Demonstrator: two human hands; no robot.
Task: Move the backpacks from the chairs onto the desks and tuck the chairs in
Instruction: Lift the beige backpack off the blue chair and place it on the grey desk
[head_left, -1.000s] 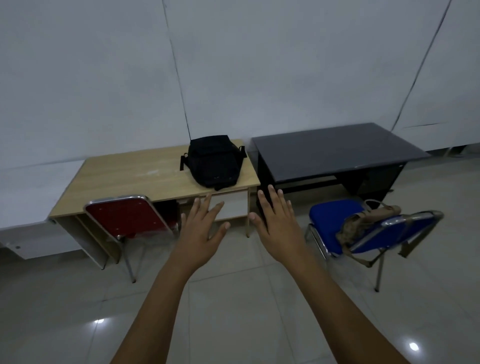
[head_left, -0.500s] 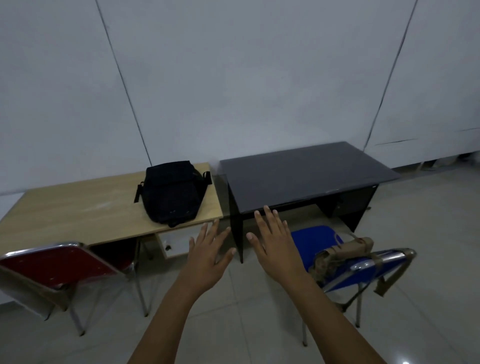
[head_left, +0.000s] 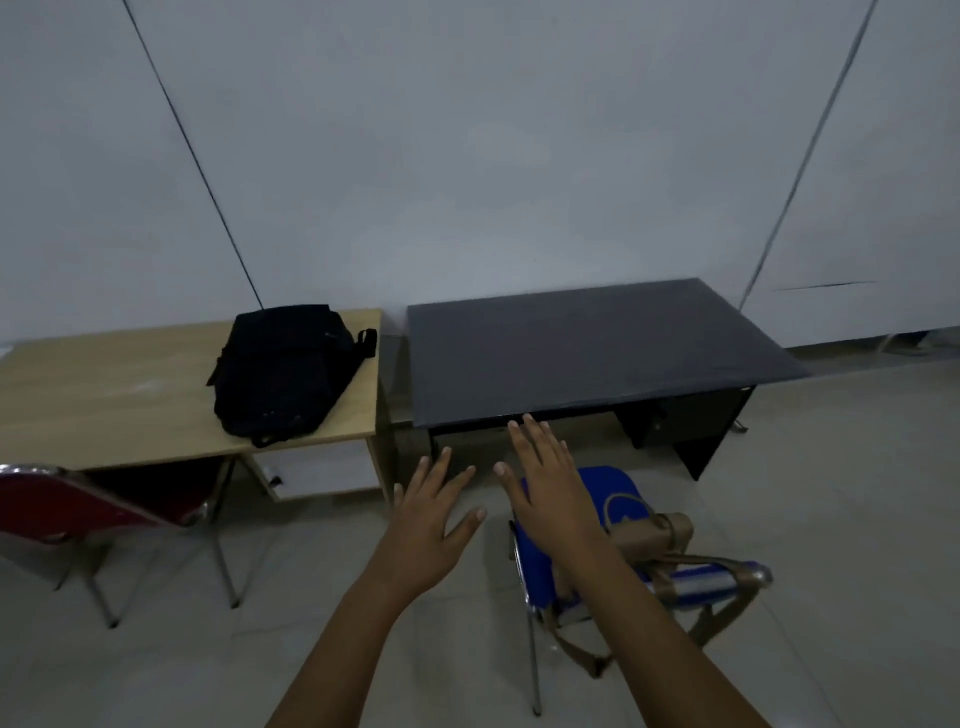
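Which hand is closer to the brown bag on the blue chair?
The right hand. It hangs open over the blue chair seat, just left of the tan backpack, not touching it. The left hand is farther left, over the floor, also open.

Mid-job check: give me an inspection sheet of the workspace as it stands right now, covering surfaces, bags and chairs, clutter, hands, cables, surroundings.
Surface: wooden desk on the left, black desk on the right, its top bare.
Job's things: black backpack lies on the wooden desk; tan bag sits on the blue chair, strap over the backrest. Red chair partly under the wooden desk; blue chair stands clear of the black desk.
Clutter: nothing seen.
Grippers: left hand and right hand open, empty, held out in front.
Cables: nothing seen.
Surroundings: white panel wall, pale tiled floor.
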